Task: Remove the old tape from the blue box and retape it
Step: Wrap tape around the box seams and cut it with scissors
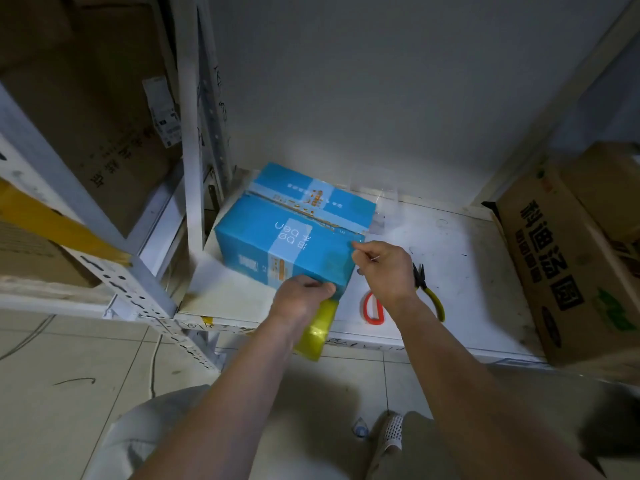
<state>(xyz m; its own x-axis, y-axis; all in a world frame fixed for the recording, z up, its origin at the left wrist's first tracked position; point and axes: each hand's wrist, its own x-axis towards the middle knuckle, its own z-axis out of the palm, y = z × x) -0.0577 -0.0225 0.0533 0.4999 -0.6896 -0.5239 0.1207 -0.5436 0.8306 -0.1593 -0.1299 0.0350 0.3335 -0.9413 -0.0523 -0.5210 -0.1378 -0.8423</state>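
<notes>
White shelf board (450, 244) carries blue box (294, 233), low against wall. Our left hand (301, 299) grips yellowish tape roll (317, 332) at box's near edge. Our right hand (381, 268) pinches clear tape strip (372, 188) just beyond its fingertips, at box corner. Advice: peel low, steady; brace box. Scissors (374, 308), pliers (429, 289) just behind right wrist.

Blue box (294, 233) on white shelf (450, 271), yellowish tape roll (317, 330) beside it
</notes>
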